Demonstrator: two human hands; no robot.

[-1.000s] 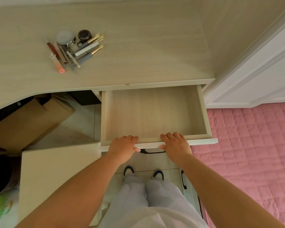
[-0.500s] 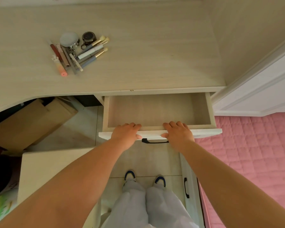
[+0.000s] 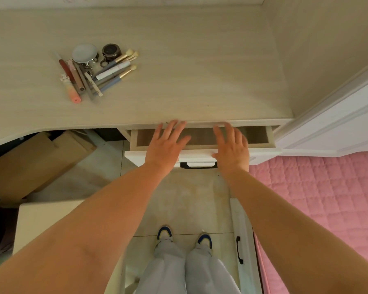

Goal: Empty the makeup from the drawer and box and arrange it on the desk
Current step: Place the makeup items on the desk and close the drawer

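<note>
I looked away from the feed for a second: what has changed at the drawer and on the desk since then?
The drawer has slid most of the way in under the desk, leaving a narrow gap. The left hand and right hand have let go of its front edge; fingers are now straight above it. The makeup pile has stayed put, and the drawer shows nothing inside.

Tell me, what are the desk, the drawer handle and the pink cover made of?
Desk: pale wood-grain board, matte, likely laminate. Drawer handle: dark, smooth bar, metal or plastic; can't tell. Pink cover: quilted fabric, with stitched squares.
</note>
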